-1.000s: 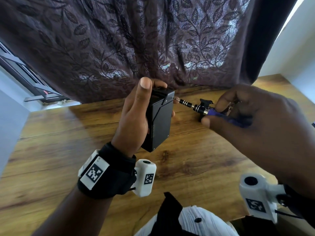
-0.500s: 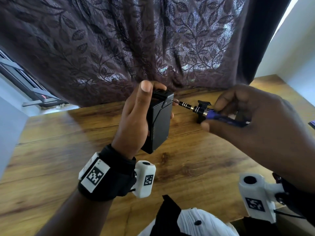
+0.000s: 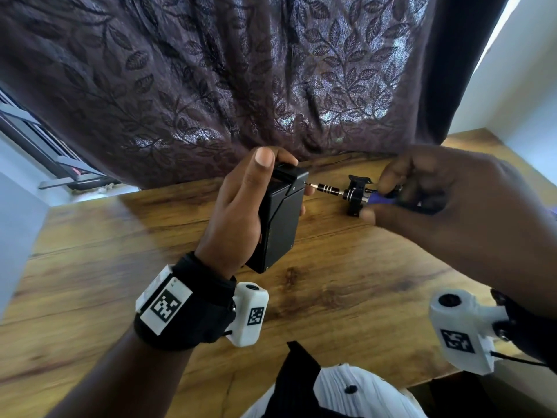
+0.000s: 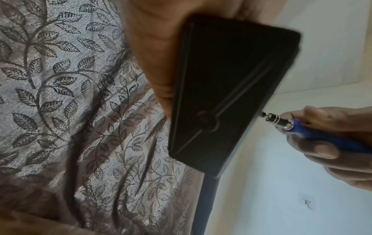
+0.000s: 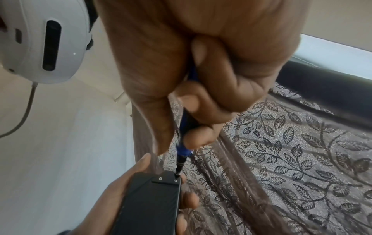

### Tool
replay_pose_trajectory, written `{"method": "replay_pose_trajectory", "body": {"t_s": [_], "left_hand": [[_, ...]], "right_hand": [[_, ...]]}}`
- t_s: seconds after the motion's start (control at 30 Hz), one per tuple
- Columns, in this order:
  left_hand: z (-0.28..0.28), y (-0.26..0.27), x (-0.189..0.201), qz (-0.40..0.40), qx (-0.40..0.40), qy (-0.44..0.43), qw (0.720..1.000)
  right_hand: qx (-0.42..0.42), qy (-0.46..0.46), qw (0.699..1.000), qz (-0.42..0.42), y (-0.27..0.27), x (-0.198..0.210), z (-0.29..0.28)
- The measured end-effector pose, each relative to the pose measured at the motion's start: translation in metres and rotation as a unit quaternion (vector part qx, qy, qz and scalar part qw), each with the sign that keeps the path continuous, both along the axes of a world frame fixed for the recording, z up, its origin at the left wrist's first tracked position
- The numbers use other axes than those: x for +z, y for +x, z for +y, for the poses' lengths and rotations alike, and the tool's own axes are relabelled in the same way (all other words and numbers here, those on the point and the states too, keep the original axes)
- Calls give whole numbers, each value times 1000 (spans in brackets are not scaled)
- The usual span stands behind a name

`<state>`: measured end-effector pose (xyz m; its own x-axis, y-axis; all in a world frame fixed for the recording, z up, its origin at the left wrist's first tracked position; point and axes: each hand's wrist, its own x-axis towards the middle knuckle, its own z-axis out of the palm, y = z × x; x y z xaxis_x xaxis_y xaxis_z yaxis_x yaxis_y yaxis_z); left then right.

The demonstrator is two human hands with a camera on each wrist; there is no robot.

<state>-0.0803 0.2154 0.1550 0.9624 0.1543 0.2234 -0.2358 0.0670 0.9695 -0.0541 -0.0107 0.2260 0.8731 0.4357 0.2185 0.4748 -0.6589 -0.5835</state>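
My left hand [image 3: 241, 206] grips a black rectangular box [image 3: 280, 224] upright above the wooden table [image 3: 346, 282], thumb along its near side and fingers wrapped behind. My right hand [image 3: 428, 200] holds a blue-handled precision screwdriver [image 3: 355, 196] level. Its metal bit meets a screw on the box's upper right edge [image 5: 176, 179]. A second screw [image 5: 160, 178] shows beside it on the same small plate. In the left wrist view the box [image 4: 227, 95] fills the centre and the screwdriver [image 4: 302, 128] comes in from the right.
A small black part [image 3: 357, 194] stands on the table behind the screwdriver shaft. A dark leaf-patterned curtain [image 3: 241, 86] hangs along the table's far edge. White walls lie to the right, a window frame [image 3: 36, 140] to the left. White and black clothing [image 3: 346, 393] shows below.
The two hands, the box and the screwdriver stay nearly still, with the bit kept at the box's upper edge. The right fingers have shifted a little on the handle.
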Motion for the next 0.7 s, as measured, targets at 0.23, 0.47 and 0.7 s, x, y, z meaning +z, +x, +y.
{"method": "replay_pose_trajectory", "body": {"t_s": [0.23, 0.47, 0.7], "left_hand": [[-2, -1, -3, 3, 3, -10, 1000], [-3, 1, 0, -4, -2, 5, 1000], [-4, 2, 1, 2, -9, 16, 1000]], "right_hand": [[-35, 10, 998, -46, -4, -5, -2], [-21, 18, 999, 17, -2, -14, -2], [-51, 38, 998, -14, -8, -13, -4]]}}
